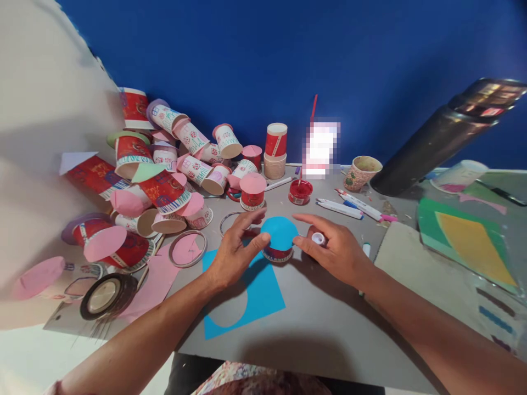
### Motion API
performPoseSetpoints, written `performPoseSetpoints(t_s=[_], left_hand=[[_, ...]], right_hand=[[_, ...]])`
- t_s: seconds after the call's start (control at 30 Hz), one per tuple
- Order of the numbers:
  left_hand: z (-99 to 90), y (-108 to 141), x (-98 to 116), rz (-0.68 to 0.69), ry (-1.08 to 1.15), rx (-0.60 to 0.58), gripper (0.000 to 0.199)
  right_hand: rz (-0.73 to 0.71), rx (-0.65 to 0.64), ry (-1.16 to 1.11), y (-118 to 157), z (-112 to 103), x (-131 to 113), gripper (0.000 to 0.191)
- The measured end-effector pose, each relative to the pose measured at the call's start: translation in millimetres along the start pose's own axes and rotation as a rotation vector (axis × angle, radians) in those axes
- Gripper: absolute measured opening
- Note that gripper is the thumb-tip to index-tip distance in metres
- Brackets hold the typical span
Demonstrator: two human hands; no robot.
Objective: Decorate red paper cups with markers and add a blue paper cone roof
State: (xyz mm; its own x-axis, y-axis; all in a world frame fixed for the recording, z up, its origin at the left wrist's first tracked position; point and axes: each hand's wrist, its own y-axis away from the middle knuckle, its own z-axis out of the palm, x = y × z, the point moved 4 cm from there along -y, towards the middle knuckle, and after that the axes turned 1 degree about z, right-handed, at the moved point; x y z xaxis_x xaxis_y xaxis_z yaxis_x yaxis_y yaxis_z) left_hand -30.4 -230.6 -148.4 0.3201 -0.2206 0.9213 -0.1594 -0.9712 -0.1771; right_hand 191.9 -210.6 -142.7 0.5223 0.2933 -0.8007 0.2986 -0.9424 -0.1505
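Observation:
A blue paper disc (pixel 280 233) lies on top of an upturned red paper cup (pixel 278 254) in the middle of the table. My left hand (pixel 241 244) is at its left side, thumb tip touching the disc's edge and fingers stretched out behind. From the right, my right hand (pixel 333 241) reaches in the same way, with its thumb at the disc's edge and its index finger extended apart from it. A small white-topped bottle (pixel 318 239) stands partly hidden by the right hand. Under my left forearm is a blue paper sheet (pixel 265 293) with a round hole cut out.
Many decorated paper cups with pink tops (pixel 253 184) are heaped on the left, beside a tape roll (pixel 107 296). Behind stand stacked cups (pixel 275 144) and a red paint pot (pixel 300 192). Markers (pixel 340 209), a black bottle (pixel 428 148) and coloured sheets (pixel 473 241) occupy the right.

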Motion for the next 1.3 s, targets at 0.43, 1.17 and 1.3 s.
performPoseSetpoints(t_s=[0.43,1.17,1.3], left_hand=[[10.3,-7.2,-10.1,-0.197,0.521,-0.008,0.085],[20.3,2.1,-5.8,-0.448,1.028,-0.136,0.04],[14.4,2.8,-12.2,-0.426,0.848,-0.066,0.051]], right_hand=[[0.111,0.092,-0.098,-6.5,-19.7,5.2,0.029],[-0.59,0.365,0.519,22.2,5.8,-22.9,0.027],[-0.569,0.408,0.544,22.5,1.6,-23.7,0.025]])
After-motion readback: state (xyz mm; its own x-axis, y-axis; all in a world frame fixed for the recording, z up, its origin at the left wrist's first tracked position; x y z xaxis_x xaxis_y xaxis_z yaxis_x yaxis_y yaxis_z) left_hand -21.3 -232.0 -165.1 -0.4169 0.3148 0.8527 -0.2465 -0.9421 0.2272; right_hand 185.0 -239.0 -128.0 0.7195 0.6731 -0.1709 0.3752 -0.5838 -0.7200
